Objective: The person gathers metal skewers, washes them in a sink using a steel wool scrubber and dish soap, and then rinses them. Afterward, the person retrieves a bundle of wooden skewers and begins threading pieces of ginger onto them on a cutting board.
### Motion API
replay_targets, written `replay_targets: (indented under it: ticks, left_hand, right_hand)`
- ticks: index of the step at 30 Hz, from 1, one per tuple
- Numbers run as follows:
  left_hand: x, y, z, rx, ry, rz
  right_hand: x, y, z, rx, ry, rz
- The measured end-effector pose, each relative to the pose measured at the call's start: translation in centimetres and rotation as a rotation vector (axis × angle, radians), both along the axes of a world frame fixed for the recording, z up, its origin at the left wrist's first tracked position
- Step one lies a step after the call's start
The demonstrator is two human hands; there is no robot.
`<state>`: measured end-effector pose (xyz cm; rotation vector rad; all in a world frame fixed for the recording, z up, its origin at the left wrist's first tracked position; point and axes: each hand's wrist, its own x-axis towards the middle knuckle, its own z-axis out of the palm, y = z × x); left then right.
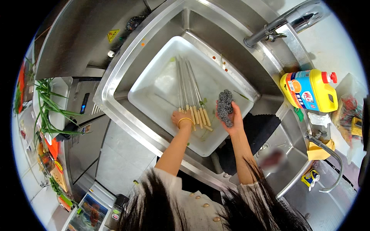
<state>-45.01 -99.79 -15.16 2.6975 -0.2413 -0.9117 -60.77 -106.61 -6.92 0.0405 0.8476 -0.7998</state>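
In the head view, a white plastic basin [150, 78] sits in a stainless steel sink. Several metal skewers [189, 79] with wooden handles [199, 115] lie in it, their tips towards the far side. My left hand [181, 118] is curled over the handles at the left of the bunch; its fingertips are partly hidden. A grey steel wool scourer [225, 105] rests in my right hand [235, 119], which holds it above the basin's right part with the palm turned up. Small green leaf scraps [203, 101] lie by the handles.
A chrome faucet [268, 33] rises at the sink's far right rim. A yellow detergent jug [309, 90] stands to the right. Black cloth [261, 127] drapes over the divider beside a second sink bowl [281, 135]. Green onions [49, 101] lie at left.
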Motion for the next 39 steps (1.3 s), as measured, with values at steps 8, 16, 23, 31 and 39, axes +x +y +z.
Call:
replay_targets:
  ticks: [8, 16, 23, 31, 39]
  left_hand:
    - [-2.1, -0.4, -3.3, 0.124, 0.088, 0.011]
    - [-0.8, -1.0, -1.7, -0.034, 0.375, 0.041]
    - [-0.2, -0.8, 6.0, -0.418, 1.01, 0.337]
    - [2.9, 2.1, 14.0, -0.462, 1.402, 0.236]
    - [4.5, 3.5, 15.9, -0.482, 1.541, 0.239]
  right_hand:
    - [-1.1, 1.7, -1.8, 0.018, 0.165, 0.016]
    - [-0.8, 1.7, -2.6, -0.03, 0.242, 0.096]
    - [2.4, 0.3, -0.2, -0.496, 0.582, 0.384]
    - [6.5, -1.3, 2.3, -1.374, 0.95, 0.676]
    - [8.7, 1.0, 8.3, -0.691, 0.664, 0.65]
